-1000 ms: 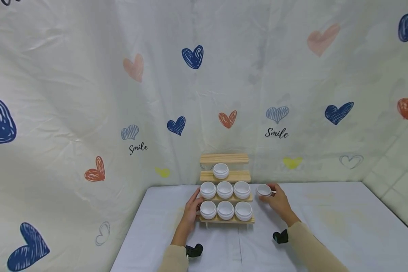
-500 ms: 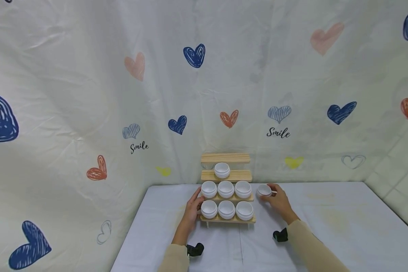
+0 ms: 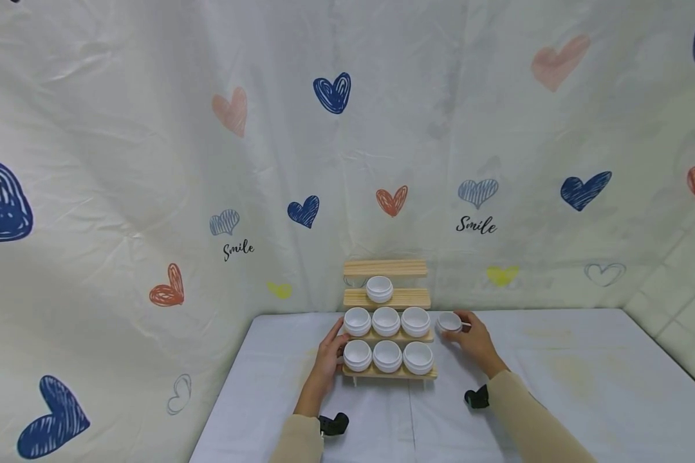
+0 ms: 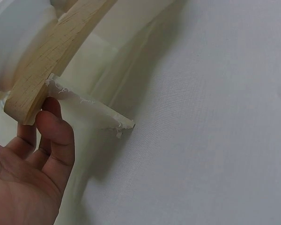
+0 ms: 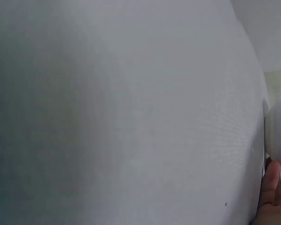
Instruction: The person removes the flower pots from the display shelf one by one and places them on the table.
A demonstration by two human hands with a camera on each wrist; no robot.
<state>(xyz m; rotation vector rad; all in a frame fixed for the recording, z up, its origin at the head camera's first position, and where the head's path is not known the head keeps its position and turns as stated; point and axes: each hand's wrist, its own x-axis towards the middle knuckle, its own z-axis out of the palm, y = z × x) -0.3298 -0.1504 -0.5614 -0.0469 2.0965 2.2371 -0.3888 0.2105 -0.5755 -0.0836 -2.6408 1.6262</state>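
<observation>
A tiered wooden stand [image 3: 385, 268] with pale plank shelves stands at the back of the table. Small white bowls [image 3: 386, 321] fill its two lower shelves, and a lone bowl [image 3: 379, 289] sits on the shelf above; the top plank is bare. My left hand [image 3: 326, 360] grips the stand's left side; in the left wrist view its curled fingers [image 4: 56, 129] hold the end of a wooden plank [image 4: 42, 70]. To the right of the stand, my right hand [image 3: 476, 344] pinches another white bowl [image 3: 448, 321], a thin white piece protruding beside its fingers. That bowl [image 5: 278, 133] is partly cut off in the right wrist view.
A white cloth covers the table [image 3: 556, 379]. Close behind the stand hangs a pale curtain [image 3: 347, 161] printed with hearts. A short translucent leg [image 4: 91, 101] under the plank meets the cloth. Black wrist straps [image 3: 333, 424] are on both arms.
The head view has shifted slightly. Both hands keep their places, the left at the stand and the right with its bowl.
</observation>
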